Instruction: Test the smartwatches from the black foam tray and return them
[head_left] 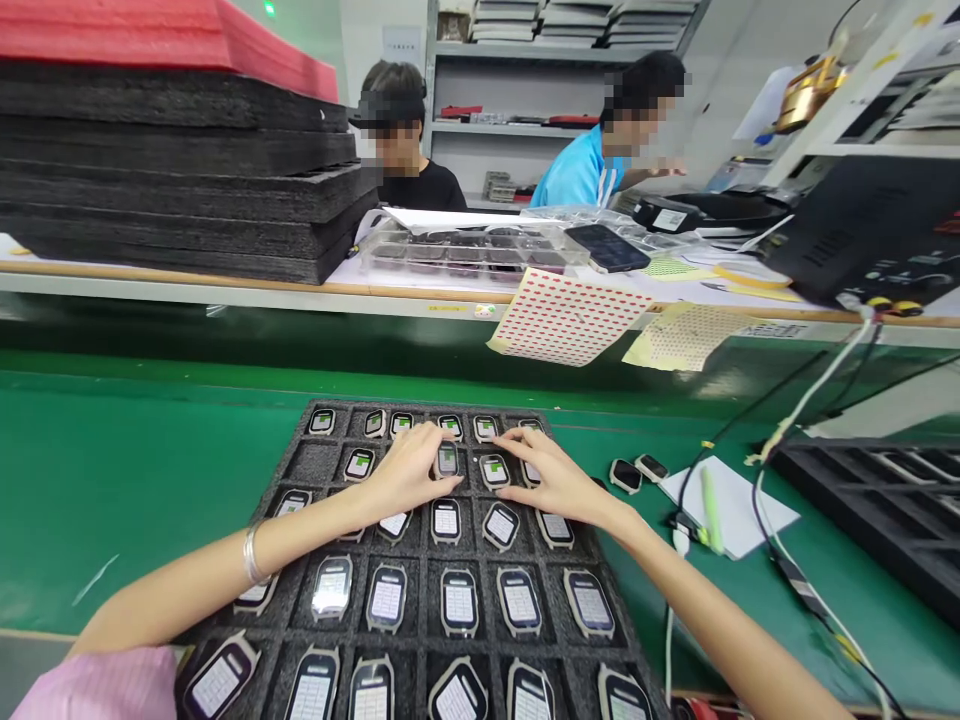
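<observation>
A black foam tray [480, 545] holds rows of smartwatches without straps, most with lit screens. My left hand [409, 468] reaches over its second row, thumb and fingers closed about the upper and lower ends of a smartwatch [447, 459]. Just to the right, my right hand [546, 478] has its thumb and forefinger spread above and below another watch [495, 470], which lies in its compartment; any contact is too fine to make out. Part of a further watch [530, 473] shows under the right palm. One compartment [313, 463] at the far left is bare.
Right of the tray lie two watches [625, 476], white paper [739, 505] with a green pen [711, 510], cables [787, 570] and another foam tray [862, 500]. A raised shelf [420, 300] carries stacked foam [165, 190], clear trays [465, 255] and a phone [607, 247]. Two people are behind it.
</observation>
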